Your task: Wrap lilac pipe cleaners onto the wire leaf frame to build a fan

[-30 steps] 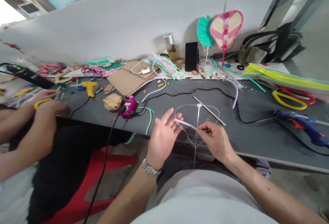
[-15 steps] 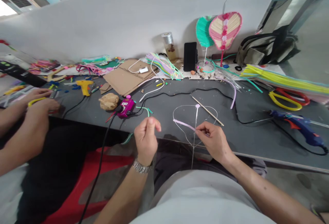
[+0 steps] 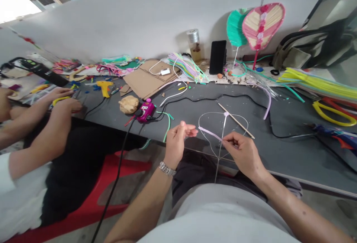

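Observation:
My right hand (image 3: pixel 241 152) pinches one end of a lilac pipe cleaner (image 3: pixel 209 132). The strip's other end meets the left side of a thin wire frame (image 3: pixel 203 114), shaped like a fan leaf. Down the frame's middle runs a straight stem (image 3: pixel 217 169), which reaches past the table edge towards my lap. A small lilac wrap (image 3: pixel 226 114) sits where stem and outline join at the top. My left hand (image 3: pixel 178 141), with a watch on its wrist, is open and holds nothing; its fingers point at the frame from the left. A wooden stick (image 3: pixel 236 121) lies across the frame's right part.
A purple power socket (image 3: pixel 146 112) and its black cable stand on the left. Yellow-handled scissors (image 3: pixel 331 114) and a blue glue gun (image 3: pixel 331 133) lie right. Behind are a phone (image 3: pixel 218 57), a pink fan (image 3: pixel 263 25) and pipe cleaner bundles. A co-worker's hands (image 3: pixel 65 101) are far left.
My left hand has moved right towards the wire frame, and its curled fingers have stretched out. My right hand still pinches the lilac pipe cleaner. The whole view has shifted left.

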`<state>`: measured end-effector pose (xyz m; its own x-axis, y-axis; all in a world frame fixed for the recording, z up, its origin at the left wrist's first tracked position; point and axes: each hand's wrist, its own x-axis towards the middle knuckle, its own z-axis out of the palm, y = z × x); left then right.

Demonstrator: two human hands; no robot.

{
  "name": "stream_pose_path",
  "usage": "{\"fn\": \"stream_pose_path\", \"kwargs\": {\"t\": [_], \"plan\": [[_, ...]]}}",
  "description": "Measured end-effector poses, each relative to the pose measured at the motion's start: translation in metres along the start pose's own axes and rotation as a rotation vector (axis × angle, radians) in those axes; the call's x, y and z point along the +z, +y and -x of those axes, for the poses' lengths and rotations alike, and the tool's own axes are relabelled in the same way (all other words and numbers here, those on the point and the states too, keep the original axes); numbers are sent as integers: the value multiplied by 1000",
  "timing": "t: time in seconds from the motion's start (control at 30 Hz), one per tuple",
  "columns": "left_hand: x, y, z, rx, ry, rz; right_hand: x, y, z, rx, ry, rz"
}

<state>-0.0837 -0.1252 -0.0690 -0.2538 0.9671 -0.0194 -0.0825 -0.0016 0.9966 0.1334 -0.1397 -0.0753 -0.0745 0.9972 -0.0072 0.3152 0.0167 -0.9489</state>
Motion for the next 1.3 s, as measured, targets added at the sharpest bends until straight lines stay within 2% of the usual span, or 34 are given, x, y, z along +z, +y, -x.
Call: {"fn": "stream_pose_path", "kwargs": {"t": [0.1,0.2,0.3,0.43,0.57,0.63,0.73,0.83,1.13,1.3], "plan": [[0,0,-1,-8,-11,25,0,0,0,8,3,-1],[-3,1,-2,76,45,-104,0,-1,0,16,-3,-1],[-6,3,-3,187,50,-262,1,-1,-1,27,-13,2],[-6,6,-5,266,94,-298,1,-2,0,19,-9,13],[-3,4,-6,208,57,-212,1,-4,0,19,-11,17],[1,1,-6,163,-21,-108,1,-5,0,25,-17,19],[8,-4,-3,16,-118,28,2,-4,-1,33,-15,7],[15,-8,-1,-57,-108,83,1,-3,-1,35,-10,-5],[22,-12,1,-8,-78,114,2,3,-1,32,-19,-27],[27,-10,4,-78,-94,199,3,4,-2,24,-1,-43]]}}
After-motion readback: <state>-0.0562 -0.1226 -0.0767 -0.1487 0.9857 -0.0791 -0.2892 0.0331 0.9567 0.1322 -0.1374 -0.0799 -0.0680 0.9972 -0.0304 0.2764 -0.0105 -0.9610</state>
